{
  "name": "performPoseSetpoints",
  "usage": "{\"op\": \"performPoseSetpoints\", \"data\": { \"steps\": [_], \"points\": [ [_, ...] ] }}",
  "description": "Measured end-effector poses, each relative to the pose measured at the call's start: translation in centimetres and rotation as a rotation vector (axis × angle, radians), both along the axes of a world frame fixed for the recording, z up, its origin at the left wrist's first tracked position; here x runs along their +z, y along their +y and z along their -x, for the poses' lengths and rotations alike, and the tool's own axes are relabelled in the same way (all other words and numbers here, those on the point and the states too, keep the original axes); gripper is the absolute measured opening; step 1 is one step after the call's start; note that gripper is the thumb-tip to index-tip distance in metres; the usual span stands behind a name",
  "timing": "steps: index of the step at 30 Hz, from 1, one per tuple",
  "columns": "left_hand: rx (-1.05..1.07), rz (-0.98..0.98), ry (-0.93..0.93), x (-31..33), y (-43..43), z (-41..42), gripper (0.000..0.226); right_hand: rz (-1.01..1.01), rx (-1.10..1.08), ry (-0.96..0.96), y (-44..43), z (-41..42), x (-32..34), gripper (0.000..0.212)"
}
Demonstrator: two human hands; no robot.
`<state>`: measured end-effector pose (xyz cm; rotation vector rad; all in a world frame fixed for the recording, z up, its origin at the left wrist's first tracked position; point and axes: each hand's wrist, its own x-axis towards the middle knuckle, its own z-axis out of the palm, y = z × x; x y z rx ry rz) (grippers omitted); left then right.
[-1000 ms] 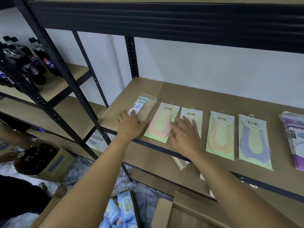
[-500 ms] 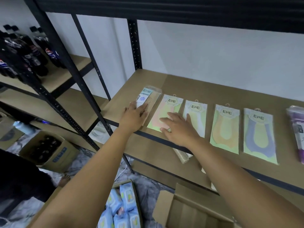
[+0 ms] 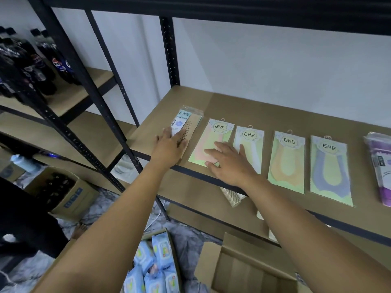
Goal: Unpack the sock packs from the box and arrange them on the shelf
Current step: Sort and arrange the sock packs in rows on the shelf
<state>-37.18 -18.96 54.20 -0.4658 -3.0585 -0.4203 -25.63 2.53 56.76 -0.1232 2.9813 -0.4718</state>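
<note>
Several flat sock packs lie in a row on the brown shelf (image 3: 243, 106). My left hand (image 3: 169, 148) rests with straight fingers on the leftmost stocking pack (image 3: 186, 121). My right hand (image 3: 229, 160) lies flat across the pink-and-green pack (image 3: 213, 134) and the white pack (image 3: 251, 142). Further right are an orange pack (image 3: 286, 159), a purple pack (image 3: 330, 170) and a violet bag (image 3: 380, 163) at the frame edge. The open cardboard box (image 3: 239, 267) stands on the floor below.
Black uprights (image 3: 88, 81) frame the shelf. Cola bottles (image 3: 27, 64) stand on the left rack. On the floor sit a box of blue wipe packs (image 3: 152, 269) and a box of bottles (image 3: 61, 191). Paper cup stacks (image 3: 229, 196) lie on the lower shelf. A person's dark clothing (image 3: 23, 218) shows at left.
My right hand slid left from the white pack onto the pink-and-green pack. My left hand stayed on the stocking pack. The view tilted slightly.
</note>
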Motion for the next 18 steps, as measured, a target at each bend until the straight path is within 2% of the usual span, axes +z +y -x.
{"op": "performPoseSetpoints", "data": {
  "steps": [7, 10, 12, 14, 16, 18],
  "points": [
    [-0.009, -0.010, 0.013, 0.5, -0.1, -0.3, 0.051, 0.020, 0.015, 0.033, 0.2, -0.1, 0.3, 0.050],
    [-0.043, -0.036, 0.237, 1.6, 0.5, -1.2, 0.048, 0.071, -0.080, 0.140, 2.2, -1.9, 0.6, 0.049],
    [-0.132, -0.162, 0.359, 2.6, 2.4, -2.5, 0.044, 0.063, -0.215, 0.194, 4.9, -3.7, 0.7, 0.049],
    [-0.289, -0.280, 0.383, 3.1, 5.9, -4.6, 0.041, 0.008, -0.359, 0.194, 8.2, -5.7, 0.6, 0.050],
    [-0.460, -0.288, 0.350, 2.9, 10.0, -7.1, 0.043, -0.049, -0.450, 0.154, 10.9, -7.3, 0.3, 0.053],
    [-0.584, -0.236, 0.203, 2.4, 13.8, -9.3, 0.049, -0.102, -0.473, 0.090, 12.4, -8.4, 0.0, 0.056]
  ]
}}
